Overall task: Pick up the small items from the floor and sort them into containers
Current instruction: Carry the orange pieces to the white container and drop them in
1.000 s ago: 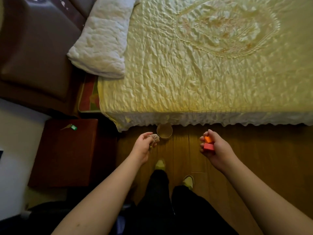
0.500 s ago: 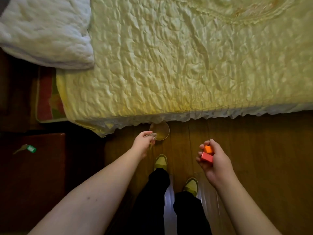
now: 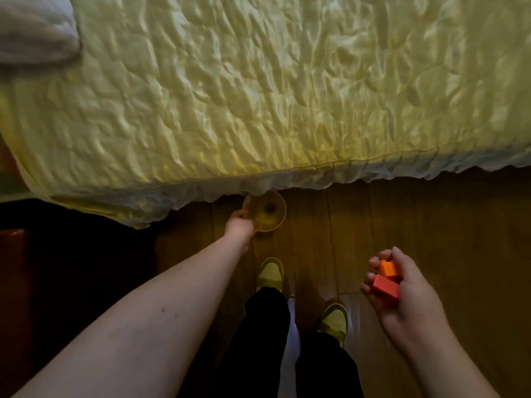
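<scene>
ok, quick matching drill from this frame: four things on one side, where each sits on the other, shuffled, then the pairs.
Things:
1. orange block
2. red block
3. clear cup
4. white pillow

Places:
A. on the floor at the bedspread's frilled edge, left hand at its rim
B. top left corner, on the bed
C. in the right hand, nearer the fingertips
D. in the right hand, nearer the palm

Pairs: 1-C, 2-D, 3-A, 4-B

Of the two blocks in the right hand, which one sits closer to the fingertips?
The orange block, held in the right hand. It sits up by the fingertips; the red block lies below it, nearer the palm.
</scene>
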`<act>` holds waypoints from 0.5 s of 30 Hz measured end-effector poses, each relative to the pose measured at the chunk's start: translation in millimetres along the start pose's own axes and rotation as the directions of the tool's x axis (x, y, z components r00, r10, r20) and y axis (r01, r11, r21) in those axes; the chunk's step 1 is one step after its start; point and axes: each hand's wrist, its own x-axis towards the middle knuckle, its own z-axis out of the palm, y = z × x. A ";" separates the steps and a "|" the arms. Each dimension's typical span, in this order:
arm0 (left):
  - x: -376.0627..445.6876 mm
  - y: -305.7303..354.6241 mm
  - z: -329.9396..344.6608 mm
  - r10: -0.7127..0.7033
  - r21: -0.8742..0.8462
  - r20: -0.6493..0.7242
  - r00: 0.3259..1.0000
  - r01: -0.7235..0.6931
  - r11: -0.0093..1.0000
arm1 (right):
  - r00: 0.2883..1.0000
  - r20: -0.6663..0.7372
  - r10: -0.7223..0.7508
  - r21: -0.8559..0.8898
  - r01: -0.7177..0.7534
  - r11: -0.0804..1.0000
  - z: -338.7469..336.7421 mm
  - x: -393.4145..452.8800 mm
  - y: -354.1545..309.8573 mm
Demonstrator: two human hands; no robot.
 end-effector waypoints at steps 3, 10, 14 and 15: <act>-1.5 -4.6 1.4 -0.017 -0.001 0.004 1.000 0.017 1.000 | 1.000 -0.001 0.014 -0.004 -0.014 1.000 -4.7 1.0 2.3; -30.0 -1.9 -16.6 0.029 0.051 -0.089 0.996 -0.024 0.998 | 0.998 0.054 0.012 -0.021 -0.011 1.000 -11.2 -14.4 -4.0; -65.9 -4.0 -23.9 0.113 0.283 0.018 0.993 -0.113 0.952 | 0.997 0.075 -0.013 0.016 0.012 1.000 -17.6 -33.9 -18.4; -79.6 -2.0 -22.5 0.147 0.346 0.064 0.987 -0.160 0.925 | 0.997 0.074 -0.022 0.030 0.020 0.999 -18.3 -40.3 -22.6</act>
